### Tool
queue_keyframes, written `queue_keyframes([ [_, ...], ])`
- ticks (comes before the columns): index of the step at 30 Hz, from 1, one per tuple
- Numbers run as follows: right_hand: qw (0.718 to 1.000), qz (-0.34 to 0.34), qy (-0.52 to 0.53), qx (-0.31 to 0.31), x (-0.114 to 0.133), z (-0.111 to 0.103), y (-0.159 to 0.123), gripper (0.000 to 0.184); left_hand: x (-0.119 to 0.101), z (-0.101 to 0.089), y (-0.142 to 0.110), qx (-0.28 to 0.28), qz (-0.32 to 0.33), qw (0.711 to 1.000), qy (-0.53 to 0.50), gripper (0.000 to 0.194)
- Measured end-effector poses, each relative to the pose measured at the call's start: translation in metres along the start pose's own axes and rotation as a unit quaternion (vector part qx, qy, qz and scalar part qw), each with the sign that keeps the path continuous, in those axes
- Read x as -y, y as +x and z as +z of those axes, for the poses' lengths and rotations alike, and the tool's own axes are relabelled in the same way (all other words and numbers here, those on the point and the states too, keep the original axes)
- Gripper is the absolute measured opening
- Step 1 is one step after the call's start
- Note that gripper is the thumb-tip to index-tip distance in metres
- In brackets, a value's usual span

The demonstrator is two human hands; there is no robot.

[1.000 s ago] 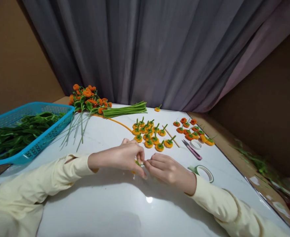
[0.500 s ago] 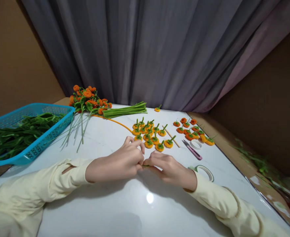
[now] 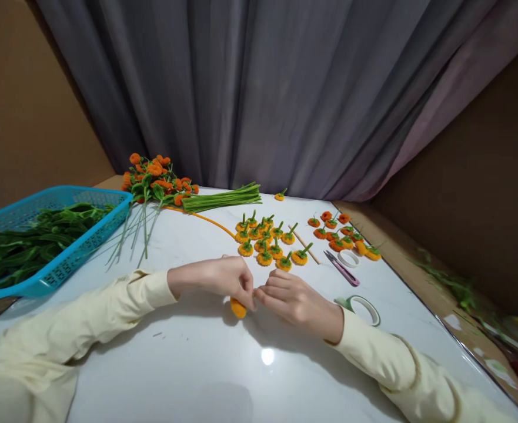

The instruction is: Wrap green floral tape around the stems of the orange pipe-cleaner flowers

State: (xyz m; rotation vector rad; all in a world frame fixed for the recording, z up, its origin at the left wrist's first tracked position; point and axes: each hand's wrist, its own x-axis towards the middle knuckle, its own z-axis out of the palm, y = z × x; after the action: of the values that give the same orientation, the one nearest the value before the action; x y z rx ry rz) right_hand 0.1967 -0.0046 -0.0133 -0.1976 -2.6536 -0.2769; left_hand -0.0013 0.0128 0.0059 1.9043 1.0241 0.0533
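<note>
My left hand (image 3: 217, 278) is closed, its thumb and fingers pinching a small yellow fuzzy flower (image 3: 238, 308) whose rounded edge shows beneath the hand. Almost touching its fingertips, my right hand (image 3: 291, 298) is also closed in a pinch. What lies between the right fingertips is hidden or too small to make out. Just beyond both hands stand several yellow fuzzy flowers (image 3: 265, 257) with short green stems pointing up.
A blue basket (image 3: 49, 279) of green fuzzy leaves (image 3: 42, 235) is at left. Behind lie orange flowers (image 3: 155, 169) and green stems (image 3: 223, 197). To the right are thread snips (image 3: 343, 270), green tape (image 3: 367, 310), a white roll (image 3: 348, 258), a thin stick (image 3: 305, 244) and orange flowers (image 3: 336, 242).
My left hand has turned over and lowered, so the yellow flower now shows beneath it. The right fingers have curled in more. Small dark bits now show on the table.
</note>
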Motion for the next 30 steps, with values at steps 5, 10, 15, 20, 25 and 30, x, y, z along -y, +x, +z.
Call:
queue_keyframes([
  [5,0.976,0.161,0.146,-0.025,-0.001,0.000,-0.002,0.024,-0.014,0.019,-0.020,-0.178,0.113,0.940,0.267,0.023],
  [10,0.928,0.273,0.254,-0.024,0.001,-0.011,0.004,0.013,-0.017,0.029,-0.027,-0.276,0.173,0.877,0.354,0.014],
  [15,0.969,0.172,0.175,-0.020,-0.003,-0.009,0.002,0.019,-0.019,0.024,-0.026,-0.239,0.162,0.912,0.291,0.022],
  [20,1.000,-0.019,0.014,0.006,-0.006,-0.009,0.000,0.031,-0.015,0.002,-0.016,-0.088,0.069,0.987,0.117,0.017],
  [25,0.996,-0.070,-0.045,-0.026,-0.004,-0.022,0.006,0.025,-0.004,-0.019,-0.006,0.107,0.050,0.983,-0.140,0.006],
  [30,0.977,-0.145,-0.146,-0.049,-0.001,-0.028,0.008,0.019,0.005,-0.018,0.002,0.208,0.036,0.931,-0.298,0.006],
])
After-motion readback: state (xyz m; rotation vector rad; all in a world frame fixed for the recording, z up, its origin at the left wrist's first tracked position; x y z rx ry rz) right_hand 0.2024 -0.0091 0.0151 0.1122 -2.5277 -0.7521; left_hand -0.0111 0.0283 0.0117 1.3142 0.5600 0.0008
